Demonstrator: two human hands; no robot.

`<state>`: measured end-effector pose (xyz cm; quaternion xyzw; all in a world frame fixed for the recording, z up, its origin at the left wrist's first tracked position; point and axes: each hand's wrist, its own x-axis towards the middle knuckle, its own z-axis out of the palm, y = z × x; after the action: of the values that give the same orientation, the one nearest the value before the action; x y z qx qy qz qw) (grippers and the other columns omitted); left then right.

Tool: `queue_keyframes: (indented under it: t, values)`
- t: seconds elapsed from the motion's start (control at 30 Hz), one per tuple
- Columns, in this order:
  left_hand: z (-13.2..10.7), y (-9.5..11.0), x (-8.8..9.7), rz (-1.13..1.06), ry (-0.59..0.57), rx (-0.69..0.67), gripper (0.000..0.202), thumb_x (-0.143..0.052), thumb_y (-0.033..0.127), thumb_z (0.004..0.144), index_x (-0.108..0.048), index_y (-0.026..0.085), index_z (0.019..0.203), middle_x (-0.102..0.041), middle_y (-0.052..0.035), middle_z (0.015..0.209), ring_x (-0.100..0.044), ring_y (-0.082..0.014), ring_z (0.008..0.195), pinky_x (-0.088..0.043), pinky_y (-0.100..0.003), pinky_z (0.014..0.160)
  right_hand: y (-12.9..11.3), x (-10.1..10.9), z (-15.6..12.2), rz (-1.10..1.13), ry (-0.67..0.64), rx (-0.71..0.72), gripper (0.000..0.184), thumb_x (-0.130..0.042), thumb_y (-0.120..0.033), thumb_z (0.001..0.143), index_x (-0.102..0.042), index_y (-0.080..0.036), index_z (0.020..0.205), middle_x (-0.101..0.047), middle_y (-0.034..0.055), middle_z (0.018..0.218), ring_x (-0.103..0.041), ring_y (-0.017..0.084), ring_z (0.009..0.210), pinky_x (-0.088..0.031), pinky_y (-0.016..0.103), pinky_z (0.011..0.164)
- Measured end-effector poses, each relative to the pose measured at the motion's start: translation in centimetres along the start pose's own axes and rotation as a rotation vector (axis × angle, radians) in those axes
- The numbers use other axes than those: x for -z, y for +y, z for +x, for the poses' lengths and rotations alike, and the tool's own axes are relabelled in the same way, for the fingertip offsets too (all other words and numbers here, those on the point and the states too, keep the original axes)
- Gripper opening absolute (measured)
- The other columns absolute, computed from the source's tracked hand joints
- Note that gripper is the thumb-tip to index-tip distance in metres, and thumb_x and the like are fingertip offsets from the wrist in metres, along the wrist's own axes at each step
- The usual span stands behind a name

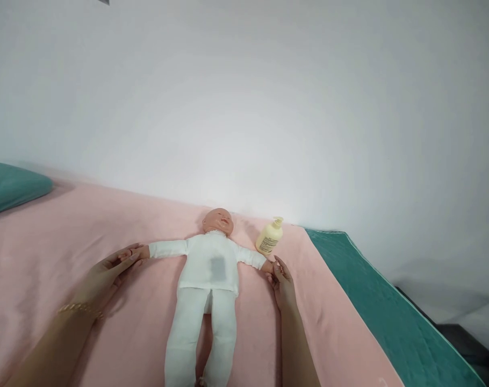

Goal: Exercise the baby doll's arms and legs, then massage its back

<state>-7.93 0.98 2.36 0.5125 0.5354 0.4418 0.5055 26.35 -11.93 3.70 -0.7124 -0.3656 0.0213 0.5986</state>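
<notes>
A baby doll in white clothes lies on its back on a pink blanket, head toward the wall, arms spread out to both sides. My left hand has its fingers closed around the doll's hand on the left. My right hand pinches the doll's other hand, on the right. A bracelet circles my left wrist.
A cream pump bottle lies tilted on the blanket just right of the doll's head. A teal mattress shows beyond the blanket's right edge. A teal pillow sits at the far left. A white wall backs the bed.
</notes>
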Motion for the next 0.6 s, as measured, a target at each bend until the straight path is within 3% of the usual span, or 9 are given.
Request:
queue_keyframes:
  t: [0.07,0.13,0.27,0.4,0.6]
  values:
    - [-0.3,0.4,-0.1,-0.003,-0.077,0.038,0.049,-0.079,0.053,0.072,-0.077,0.023,0.111,-0.074,-0.0095,0.116,-0.068,-0.035,0.11,-0.06,-0.045,0.092,0.0,-1.1,0.1,-0.003,-0.009,0.003,0.031,-0.049,-0.038,0.102,-0.063,-0.019,0.122,-0.062,0.0066,0.125,-0.063,0.024,0.113,-0.056,0.04,0.092]
    - [-0.4,0.6,-0.1,-0.01,-0.085,0.073,0.049,-0.08,0.049,0.073,-0.076,0.022,0.113,-0.073,-0.0083,0.119,-0.066,-0.0333,0.114,-0.057,-0.044,0.098,0.3,-0.8,-0.3,-0.004,-0.007,-0.001,0.032,-0.049,-0.039,0.102,-0.063,-0.018,0.122,-0.062,0.0064,0.125,-0.063,0.024,0.112,-0.056,0.04,0.092]
    - [-0.5,0.9,-0.2,0.006,-0.071,0.167,0.049,-0.08,0.047,0.075,-0.075,0.021,0.116,-0.072,-0.0049,0.121,-0.063,-0.0315,0.118,-0.053,-0.045,0.103,1.5,3.1,-1.5,0.002,0.019,-0.03,0.032,-0.05,-0.039,0.101,-0.067,-0.018,0.117,-0.067,0.0066,0.118,-0.067,0.023,0.104,-0.058,0.036,0.084]
    - [0.1,0.1,-0.1,0.035,-0.053,0.125,0.046,-0.073,0.051,0.083,-0.074,0.019,0.116,-0.07,-0.0041,0.124,-0.06,-0.031,0.123,-0.048,-0.045,0.108,2.5,6.6,-1.8,0.016,0.037,-0.06,0.041,-0.041,-0.039,0.095,-0.076,-0.018,0.1,-0.075,0.0087,0.094,-0.073,0.029,0.088,-0.056,0.034,0.061]
    - [0.9,-1.3,0.6,0.045,-0.122,0.082,0.05,-0.062,0.058,0.089,-0.072,0.022,0.123,-0.071,-0.0051,0.124,-0.062,-0.0326,0.119,-0.05,-0.048,0.104,3.6,6.8,-1.1,0.023,0.042,-0.056,0.045,-0.036,-0.042,0.094,-0.076,-0.021,0.101,-0.075,0.0069,0.088,-0.073,0.028,0.084,-0.056,0.034,0.061]
